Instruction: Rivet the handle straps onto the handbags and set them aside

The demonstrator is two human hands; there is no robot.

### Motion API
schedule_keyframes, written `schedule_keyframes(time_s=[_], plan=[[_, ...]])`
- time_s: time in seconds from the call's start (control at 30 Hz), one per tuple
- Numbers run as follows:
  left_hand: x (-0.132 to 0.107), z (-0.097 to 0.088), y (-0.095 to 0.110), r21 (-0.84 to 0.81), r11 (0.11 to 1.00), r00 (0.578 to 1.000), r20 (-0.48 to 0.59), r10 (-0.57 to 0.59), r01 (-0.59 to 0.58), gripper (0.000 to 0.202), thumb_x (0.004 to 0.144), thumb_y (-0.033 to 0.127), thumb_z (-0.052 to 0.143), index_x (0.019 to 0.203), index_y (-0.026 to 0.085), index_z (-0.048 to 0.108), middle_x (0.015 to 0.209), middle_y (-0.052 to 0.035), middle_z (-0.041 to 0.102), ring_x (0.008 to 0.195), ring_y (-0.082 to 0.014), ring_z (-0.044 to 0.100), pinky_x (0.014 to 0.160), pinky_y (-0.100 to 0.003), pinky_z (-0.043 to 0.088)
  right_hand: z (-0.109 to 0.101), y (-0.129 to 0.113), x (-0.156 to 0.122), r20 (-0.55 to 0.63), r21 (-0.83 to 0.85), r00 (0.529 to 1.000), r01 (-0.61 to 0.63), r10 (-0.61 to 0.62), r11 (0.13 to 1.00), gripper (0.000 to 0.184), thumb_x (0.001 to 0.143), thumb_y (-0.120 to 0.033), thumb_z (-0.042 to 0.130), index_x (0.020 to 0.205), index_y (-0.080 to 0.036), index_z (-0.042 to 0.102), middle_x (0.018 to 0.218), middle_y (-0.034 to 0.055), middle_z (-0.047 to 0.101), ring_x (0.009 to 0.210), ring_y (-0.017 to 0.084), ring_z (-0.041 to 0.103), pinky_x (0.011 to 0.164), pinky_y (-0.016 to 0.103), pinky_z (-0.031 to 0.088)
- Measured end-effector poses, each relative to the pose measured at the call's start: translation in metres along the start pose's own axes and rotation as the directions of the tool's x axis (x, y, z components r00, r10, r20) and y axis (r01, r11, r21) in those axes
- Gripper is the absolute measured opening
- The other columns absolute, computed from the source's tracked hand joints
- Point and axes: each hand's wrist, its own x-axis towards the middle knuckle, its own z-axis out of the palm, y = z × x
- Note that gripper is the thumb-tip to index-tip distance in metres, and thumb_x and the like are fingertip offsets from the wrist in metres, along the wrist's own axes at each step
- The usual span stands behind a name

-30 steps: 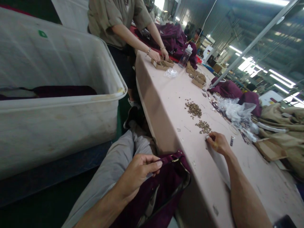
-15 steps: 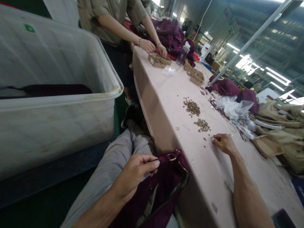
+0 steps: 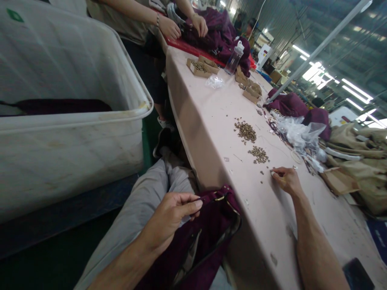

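Note:
My left hand [image 3: 169, 215] is closed on the strap of a dark purple bag [image 3: 208, 229] that rests on my lap against the table's edge. A brass buckle [image 3: 220, 197] shows on the strap just past my fingertips. My right hand [image 3: 286, 180] rests on the pink table [image 3: 217, 121] with thumb and fingers pinched together; what they pinch is too small to name. It lies just right of a few stray metal pieces and near two heaps of small brass fittings [image 3: 258, 154] [image 3: 245, 131].
A large white plastic bin [image 3: 72, 121] stands to my left. Another person's hands [image 3: 181, 26] work on purple fabric at the far end, by small cardboard boxes [image 3: 201, 66] and a clear bottle [image 3: 234, 60]. Plastic bags [image 3: 298, 135] and tan fabric [image 3: 359, 161] lie on the right.
My right hand has slid a little right and away from the nearer heap. The other person's hands left the cardboard box and moved to the purple fabric. My left hand keeps its grip.

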Motion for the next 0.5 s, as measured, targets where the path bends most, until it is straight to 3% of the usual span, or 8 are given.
schedule_keyframes(time_s=[0.2, 0.37, 0.5], plan=[[0.006, -0.003, -0.007, 0.019, 1.0, 1.0, 0.012, 0.002, -0.002, 0.024, 0.082, 0.034, 0.074, 0.071, 0.013, 0.072, 0.067, -0.0036, 0.065, 0.064, -0.0129, 0.052, 0.067, -0.025, 0.039, 0.012, 0.0, 0.001, -0.095, -0.054, 0.995, -0.046, 0.041, 0.997, 0.037, 0.073, -0.04, 0.061, 0.086, -0.013, 0.082, 0.076, 0.0105, 0.078, 0.066, 0.023, 0.068, 0.065, 0.032, 0.05], [0.007, -0.005, -0.009, 0.026, 1.0, 1.0, 0.003, 0.002, -0.002, 0.025, 0.082, 0.035, 0.073, 0.069, 0.013, 0.07, 0.068, -0.0047, 0.066, 0.065, -0.0139, 0.053, 0.067, -0.026, 0.04, 0.024, 0.001, 0.0, -0.193, -0.119, 0.98, -0.081, 0.057, 0.99, 0.043, 0.073, -0.041, 0.059, 0.094, -0.01, 0.08, 0.077, 0.0127, 0.077, 0.071, 0.026, 0.069, 0.073, 0.036, 0.052], [0.004, -0.005, -0.004, 0.022, 1.0, 1.0, -0.011, 0.018, -0.018, 0.025, 0.081, 0.035, 0.073, 0.071, 0.013, 0.071, 0.068, -0.0047, 0.066, 0.065, -0.0136, 0.053, 0.067, -0.026, 0.04, 0.022, 0.001, -0.002, -0.175, -0.143, 0.983, -0.071, 0.045, 0.987, 0.043, 0.076, -0.041, 0.058, 0.095, -0.009, 0.078, 0.079, 0.0156, 0.076, 0.071, 0.027, 0.068, 0.074, 0.038, 0.052]])
